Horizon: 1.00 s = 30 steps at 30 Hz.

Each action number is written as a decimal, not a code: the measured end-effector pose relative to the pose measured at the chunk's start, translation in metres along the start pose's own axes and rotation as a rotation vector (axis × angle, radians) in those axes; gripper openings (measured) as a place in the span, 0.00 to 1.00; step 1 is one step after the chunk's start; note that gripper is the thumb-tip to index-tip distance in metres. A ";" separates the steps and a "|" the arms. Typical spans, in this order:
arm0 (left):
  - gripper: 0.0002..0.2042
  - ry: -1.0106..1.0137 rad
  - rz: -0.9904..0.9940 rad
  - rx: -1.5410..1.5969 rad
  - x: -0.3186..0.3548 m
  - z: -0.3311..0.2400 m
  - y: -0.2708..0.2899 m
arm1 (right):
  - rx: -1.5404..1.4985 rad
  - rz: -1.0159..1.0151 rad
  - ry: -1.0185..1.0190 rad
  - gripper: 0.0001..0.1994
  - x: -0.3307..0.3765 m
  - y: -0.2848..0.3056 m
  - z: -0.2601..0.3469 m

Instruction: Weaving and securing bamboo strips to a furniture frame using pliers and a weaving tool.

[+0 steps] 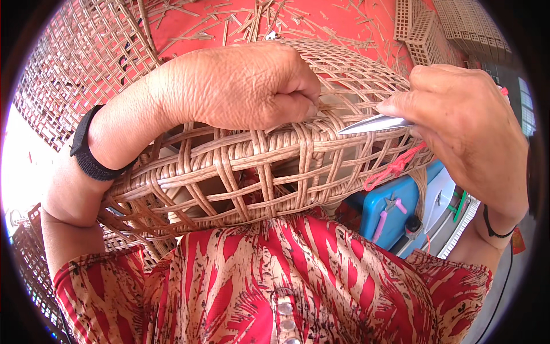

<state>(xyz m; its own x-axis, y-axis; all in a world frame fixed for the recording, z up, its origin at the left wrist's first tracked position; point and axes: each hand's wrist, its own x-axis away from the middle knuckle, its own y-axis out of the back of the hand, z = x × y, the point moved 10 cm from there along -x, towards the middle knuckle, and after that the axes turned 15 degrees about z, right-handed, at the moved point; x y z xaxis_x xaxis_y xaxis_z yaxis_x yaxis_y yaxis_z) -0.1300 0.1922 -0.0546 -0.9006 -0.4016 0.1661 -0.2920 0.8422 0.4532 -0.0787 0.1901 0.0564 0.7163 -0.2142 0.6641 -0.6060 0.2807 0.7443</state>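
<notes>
A brown woven wicker frame (258, 157) spans the middle, its edge wrapped with cane strands. My left hand (252, 86) is closed at its upper edge, thumb and fingers pinching around a cane strand; the fingers' undersides are hidden. To the right, my right hand (458, 114) grips a pointed silver blade (375, 123), whose tip points left at the wrapped edge, a short way from my left fingertips. The blade's handle is hidden in my palm. Below that hand a knotted pink cord (395, 166) hangs against the weave; where it is fastened does not show.
Cut cane scraps (252, 23) litter the red surface (189, 37) beyond the frame. More woven panels stand at the far left (80, 63) and far right (427, 34). A blue plastic box or stool (372, 200) at lower right carries pink-handled pliers (389, 215).
</notes>
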 end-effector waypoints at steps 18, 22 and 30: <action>0.14 -0.302 -0.389 1.172 0.057 -0.004 0.060 | -0.835 -0.359 -0.178 0.15 0.019 0.017 -0.045; 0.18 -0.066 -0.650 0.712 0.062 -0.042 0.064 | -0.847 -0.535 -0.146 0.14 0.043 0.021 -0.036; 0.19 -0.030 -0.693 1.108 0.038 -0.139 0.012 | -0.728 -1.124 -0.043 0.14 0.111 0.049 0.008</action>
<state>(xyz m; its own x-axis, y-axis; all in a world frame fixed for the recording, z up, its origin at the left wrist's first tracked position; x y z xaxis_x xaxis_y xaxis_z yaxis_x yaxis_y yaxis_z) -0.1233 0.1373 0.0792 -0.4600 -0.8726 0.1643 -0.7901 0.3178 -0.5242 -0.0312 0.1723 0.1673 0.6815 -0.6813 -0.2671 0.6308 0.3619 0.6864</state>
